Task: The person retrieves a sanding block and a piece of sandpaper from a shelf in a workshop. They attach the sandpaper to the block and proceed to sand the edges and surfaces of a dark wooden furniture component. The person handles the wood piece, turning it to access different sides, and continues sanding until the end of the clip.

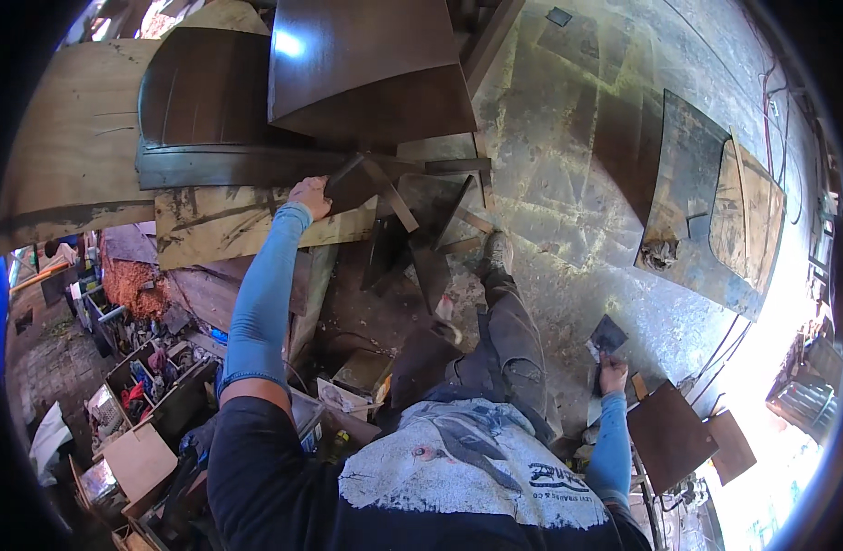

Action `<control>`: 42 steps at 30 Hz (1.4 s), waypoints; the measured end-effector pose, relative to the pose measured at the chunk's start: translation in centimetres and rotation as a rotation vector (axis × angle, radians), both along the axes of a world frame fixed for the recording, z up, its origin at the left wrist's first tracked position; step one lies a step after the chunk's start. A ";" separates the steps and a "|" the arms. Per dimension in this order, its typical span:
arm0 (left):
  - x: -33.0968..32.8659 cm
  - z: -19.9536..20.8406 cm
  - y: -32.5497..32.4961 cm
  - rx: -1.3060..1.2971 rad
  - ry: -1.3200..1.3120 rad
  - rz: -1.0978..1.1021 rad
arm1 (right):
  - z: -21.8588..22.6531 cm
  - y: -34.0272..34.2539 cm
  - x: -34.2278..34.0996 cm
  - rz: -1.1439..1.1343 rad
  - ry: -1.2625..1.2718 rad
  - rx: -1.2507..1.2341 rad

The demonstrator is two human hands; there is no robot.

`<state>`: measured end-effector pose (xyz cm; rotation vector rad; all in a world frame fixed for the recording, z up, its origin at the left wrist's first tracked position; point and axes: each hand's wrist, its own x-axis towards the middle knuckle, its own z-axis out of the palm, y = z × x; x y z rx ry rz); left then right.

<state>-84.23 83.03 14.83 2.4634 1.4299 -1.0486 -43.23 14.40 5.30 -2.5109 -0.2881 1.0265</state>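
From my end, I see a glossy dark-brown box-shaped piece (371,50), a pale tan plank (247,225) streaked with black, and a grey floor (568,174) smeared yellowish-green. Sleeves (259,317) read light blue, the shirt (273,459) black with a whitish print (394,477), the small square piece (610,331) near-black.

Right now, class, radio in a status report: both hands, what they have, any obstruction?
Left hand at dark wooden part, grip unclear. Right hand holding dark square sheet. Bulky brown piece beyond left hand, possibly crowding it.
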 end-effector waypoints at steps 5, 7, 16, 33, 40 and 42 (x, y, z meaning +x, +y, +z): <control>-4.1 -1.5 -0.4 0.056 -0.021 0.030 | 0.0 -0.3 2.0 0.045 -0.087 0.048; -2.1 -0.1 -0.6 0.014 -0.036 0.128 | -0.4 -2.0 1.6 0.018 -0.108 0.042; -5.3 2.4 -0.8 0.084 -0.138 0.274 | 2.4 -14.1 -2.1 -0.091 -0.192 0.088; 11.4 27.3 -24.5 -0.070 -0.774 0.190 | -5.6 -23.8 -2.5 -0.402 -0.068 0.092; 35.6 23.3 -32.8 -0.573 -0.883 0.152 | -5.1 -26.8 12.2 -0.434 -0.213 0.023; 42.3 21.5 -35.3 -0.589 -0.850 0.048 | 0.3 -24.7 16.2 -0.438 -0.199 0.059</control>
